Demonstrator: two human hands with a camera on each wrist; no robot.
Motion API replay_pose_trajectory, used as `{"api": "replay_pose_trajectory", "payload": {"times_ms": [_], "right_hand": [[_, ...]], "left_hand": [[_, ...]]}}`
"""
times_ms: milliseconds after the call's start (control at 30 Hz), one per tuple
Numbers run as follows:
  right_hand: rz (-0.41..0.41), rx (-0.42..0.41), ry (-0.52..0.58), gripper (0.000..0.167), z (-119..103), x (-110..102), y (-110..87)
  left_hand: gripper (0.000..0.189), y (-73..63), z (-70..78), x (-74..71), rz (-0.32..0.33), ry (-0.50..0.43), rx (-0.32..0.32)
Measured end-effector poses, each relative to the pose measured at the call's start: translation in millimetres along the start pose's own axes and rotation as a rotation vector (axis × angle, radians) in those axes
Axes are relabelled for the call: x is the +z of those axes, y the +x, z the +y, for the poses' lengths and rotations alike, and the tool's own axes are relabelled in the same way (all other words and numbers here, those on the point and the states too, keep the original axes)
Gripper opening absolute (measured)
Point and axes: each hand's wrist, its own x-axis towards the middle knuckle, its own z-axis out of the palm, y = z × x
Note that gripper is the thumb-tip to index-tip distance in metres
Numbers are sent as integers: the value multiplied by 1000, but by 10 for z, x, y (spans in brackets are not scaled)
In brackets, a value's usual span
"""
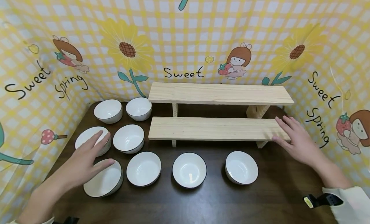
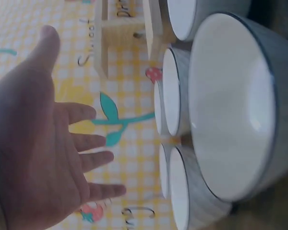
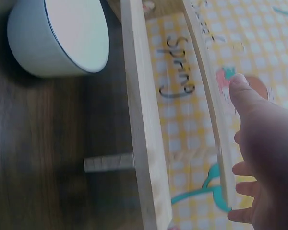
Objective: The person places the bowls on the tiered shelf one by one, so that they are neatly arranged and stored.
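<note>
My left hand hovers over the left-hand bowls, fingers spread and nothing held. Under it are a front-left white bowl with a dark rim and another bowl behind, both partly hidden by the hand. In the left wrist view, a gap shows between the fingers and the large near bowl. My right hand is at the right end of the wooden rack's lower board, fingers extended and holding nothing. Whether its fingertips touch the board I cannot tell. The nearest bowl to it stands in front of the rack.
The rack's upper board stands higher and farther back. More white bowls stand upright on the dark table: a middle bowl, a bowl left of it, and several behind. A yellow checked cloth hangs around the back and sides.
</note>
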Motion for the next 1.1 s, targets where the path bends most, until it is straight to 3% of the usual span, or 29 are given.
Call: {"api": "replay_pose_trajectory", "payload": {"times_ms": [233, 433, 600, 833, 1100], "right_hand": [[-20, 147, 124, 65, 278, -25, -25], [-88, 267, 170, 65, 460, 7, -37], [-131, 358, 246, 70, 594, 60, -19], [-169, 435, 361, 73, 747, 164, 6], [-213, 521, 770, 74, 886, 305, 63]], "left_hand": [[89, -293, -175, 114, 49, -160, 9], [97, -462, -320, 265, 86, -206, 39], [109, -606, -411, 385, 84, -238, 12], [132, -584, -486, 542, 91, -325, 54], [142, -569, -480, 662, 82, -328, 79]]}}
